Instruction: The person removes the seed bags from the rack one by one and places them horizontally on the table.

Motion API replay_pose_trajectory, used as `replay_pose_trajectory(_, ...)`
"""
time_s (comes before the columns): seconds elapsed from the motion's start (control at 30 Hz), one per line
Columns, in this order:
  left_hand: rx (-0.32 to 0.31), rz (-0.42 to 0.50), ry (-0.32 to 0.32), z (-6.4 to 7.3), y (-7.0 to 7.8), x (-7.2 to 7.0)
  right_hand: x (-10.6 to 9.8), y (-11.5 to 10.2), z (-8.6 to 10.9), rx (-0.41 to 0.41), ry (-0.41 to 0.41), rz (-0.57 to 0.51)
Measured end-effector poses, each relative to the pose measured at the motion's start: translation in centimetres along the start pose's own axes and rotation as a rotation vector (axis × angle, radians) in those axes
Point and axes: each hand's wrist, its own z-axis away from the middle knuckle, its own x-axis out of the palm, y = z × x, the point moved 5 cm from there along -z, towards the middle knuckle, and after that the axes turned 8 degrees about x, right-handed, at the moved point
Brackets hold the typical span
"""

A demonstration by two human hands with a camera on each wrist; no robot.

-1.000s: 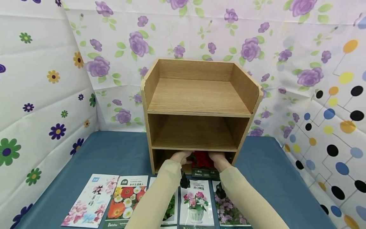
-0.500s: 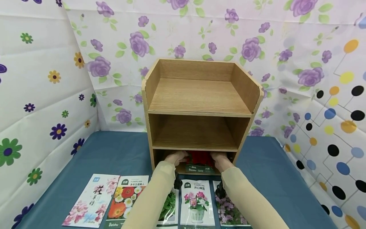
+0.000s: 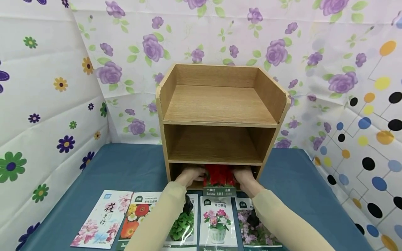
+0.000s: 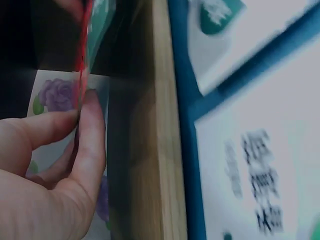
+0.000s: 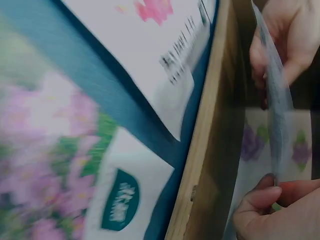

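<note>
A seed packet (image 3: 219, 177) with red flowers and a green lower band is held at the opening of the bottom compartment of a wooden shelf unit (image 3: 220, 104). My left hand (image 3: 191, 173) pinches its left edge between thumb and fingers, seen closely in the left wrist view. On the opposite edge, my right hand (image 5: 280, 212) pinches the packet (image 5: 276, 110) with thumb and fingers. Its lower band reaches out past the shelf's front edge in the head view. The upper shelf board hides the packet's top there.
Several flower seed packets lie in a row on the blue cloth before the shelf, among them a pink-blossom packet (image 3: 102, 219), a potted-flower packet (image 3: 217, 223) and a purple-flower packet (image 3: 255, 226). My left sleeve partly covers an orange-flower packet (image 3: 132, 226). Flowered sheets (image 3: 125, 45) hang behind.
The red packet has shifted slightly left and come forward, so more of its front shows. Both hands keep hold of its edges; the left hand has moved a little to the left.
</note>
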Motion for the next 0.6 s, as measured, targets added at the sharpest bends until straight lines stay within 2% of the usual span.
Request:
replay_pose_trajectory(0.1,0.078,0.033,-0.032,2.7,2.2,-0.4,-0.1,0.1,1.0,-0.017,-0.043,0.013)
replay_pose_trajectory(0.17,0.119,0.033,-0.061,3.1,2.0,-0.6,-0.2,0.3,1.6,-0.01,-0.066,0.019)
replay_pose_trajectory(0.23,0.13,0.03,-0.078,3.2,1.5,-0.8,-0.3,0.3,2.2,-0.011,-0.082,0.032)
replay_pose_trajectory(0.33,0.128,0.046,-0.098,3.0,0.4,-1.1,-0.4,0.3,3.1,-0.009,-0.112,0.047)
replay_pose_trajectory(0.4,0.11,0.065,-0.108,3.5,0.4,-1.0,-0.6,0.3,3.7,-0.015,-0.12,0.065)
replay_pose_trajectory(0.6,0.108,0.113,-0.19,5.2,-0.1,0.4,-2.2,1.9,6.3,0.007,-0.134,0.066)
